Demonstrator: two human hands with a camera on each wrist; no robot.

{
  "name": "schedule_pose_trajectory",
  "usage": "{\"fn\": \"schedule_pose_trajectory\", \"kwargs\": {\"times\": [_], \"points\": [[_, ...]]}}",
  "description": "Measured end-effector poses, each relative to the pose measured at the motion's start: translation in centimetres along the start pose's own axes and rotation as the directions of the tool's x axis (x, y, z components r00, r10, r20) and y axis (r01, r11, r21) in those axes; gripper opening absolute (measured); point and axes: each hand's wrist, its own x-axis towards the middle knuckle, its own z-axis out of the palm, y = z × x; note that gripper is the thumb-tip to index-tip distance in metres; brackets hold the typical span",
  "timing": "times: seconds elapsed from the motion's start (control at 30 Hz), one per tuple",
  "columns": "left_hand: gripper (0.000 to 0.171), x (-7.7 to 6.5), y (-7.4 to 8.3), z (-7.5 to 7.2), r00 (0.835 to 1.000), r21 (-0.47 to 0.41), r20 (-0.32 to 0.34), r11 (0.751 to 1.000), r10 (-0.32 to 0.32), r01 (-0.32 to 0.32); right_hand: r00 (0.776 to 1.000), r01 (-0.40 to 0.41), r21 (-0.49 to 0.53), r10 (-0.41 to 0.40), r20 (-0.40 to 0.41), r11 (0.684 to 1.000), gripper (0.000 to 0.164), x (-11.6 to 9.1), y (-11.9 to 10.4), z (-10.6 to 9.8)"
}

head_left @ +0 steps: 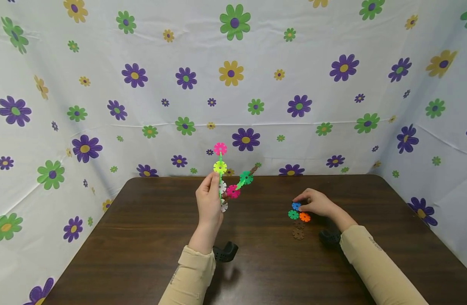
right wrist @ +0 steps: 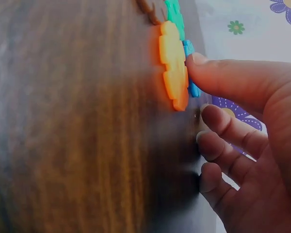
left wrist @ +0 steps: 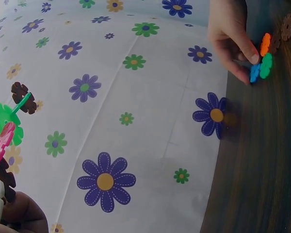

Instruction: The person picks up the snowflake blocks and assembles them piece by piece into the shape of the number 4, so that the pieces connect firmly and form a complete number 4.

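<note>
My left hand [head_left: 209,203] grips a chain of interlocking notched plastic discs, raised above the table. A pink disc [head_left: 220,148] tops the chain, with a yellow disc [head_left: 220,167] under it near my thumb. White discs, a deeper pink disc [head_left: 233,191], a green disc [head_left: 246,177] and a brown disc [left wrist: 24,98] branch off to the right; my fingers hide part of it. At the table, my right hand [head_left: 317,203] pinches a blue disc [head_left: 296,206] between thumb and fingertip. Close beside it lie a green disc [head_left: 293,214] and an orange disc [right wrist: 174,68].
Brown discs [head_left: 298,234] lie on the dark wooden table [head_left: 142,237], just nearer than the orange one. A white flower-printed curtain [head_left: 203,97] stands behind the table's far edge and along the sides. Black wrist mounts [head_left: 226,252] hang under both forearms.
</note>
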Motion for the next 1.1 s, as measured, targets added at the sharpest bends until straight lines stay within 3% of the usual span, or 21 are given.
{"fn": "schedule_pose_trajectory", "kwargs": {"times": [0.3, 0.43, 0.63, 0.77, 0.9, 0.97, 1.03, 1.1], "points": [[0.031, 0.0, 0.0, 0.1, 1.000, -0.007, 0.000, 1.000, -0.002, 0.002, 0.999, 0.016, 0.089, -0.019, 0.033, 0.996, 0.020, 0.4, -0.3, -0.2], [0.031, 0.0, -0.2, 0.2, 1.000, -0.008, 0.001, 1.000, -0.015, 0.015, 0.999, 0.043, 0.143, -0.045, 0.008, 0.989, 0.017, 0.6, -1.1, -0.7], [0.031, 0.0, -0.3, 0.3, 1.000, -0.019, 0.003, 1.000, -0.005, 0.005, 0.992, 0.100, 0.274, -0.074, -0.105, 0.956, 0.021, 1.3, -5.0, -2.3], [0.032, 0.0, -0.4, 0.2, 1.000, -0.023, 0.010, 1.000, -0.009, 0.009, 0.984, 0.115, 0.387, -0.052, -0.170, 0.915, 0.028, 1.4, -8.5, -2.9], [0.030, 0.0, -0.4, 0.2, 1.000, -0.025, 0.006, 1.000, -0.016, 0.016, 0.968, 0.150, 0.504, -0.022, -0.250, 0.850, 0.027, 1.5, -11.4, -2.7], [0.029, 0.0, -0.5, 0.2, 1.000, -0.021, 0.006, 1.000, -0.017, 0.017, 0.955, 0.186, 0.585, -0.007, -0.296, 0.790, 0.021, 1.5, -12.5, -2.5], [0.030, 0.0, -0.6, 0.2, 1.000, -0.013, 0.010, 1.000, -0.016, 0.016, 0.942, 0.234, 0.684, 0.013, -0.335, 0.691, 0.013, 1.5, -13.6, -2.2], [0.031, -0.1, -0.7, 0.2, 1.000, -0.007, 0.013, 1.000, -0.010, 0.010, 0.929, 0.293, 0.778, 0.028, -0.369, 0.556, 0.006, 1.4, -14.5, -1.9]]}}
